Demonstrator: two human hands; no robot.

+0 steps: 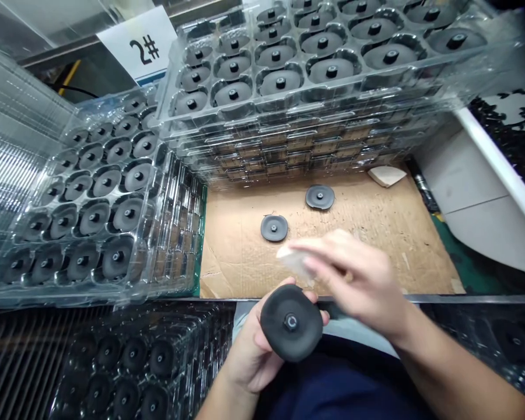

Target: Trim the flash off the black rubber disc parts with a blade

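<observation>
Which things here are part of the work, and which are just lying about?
In use: left hand holding black round disc; right hand with white cloth-like wad.
Lying about: clear plastic trays of black discs; brown cardboard sheet; white "2#" card.

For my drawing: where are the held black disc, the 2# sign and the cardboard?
black disc (277,332), head view, its face
2# sign (144,49), head view, printed mark
cardboard (231,256), head view, bare left part

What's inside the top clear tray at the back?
That clear tray holds black round discs with central studs, one per pocket. The trays stacked beneath it are covered, so their contents can't be made out.
</observation>
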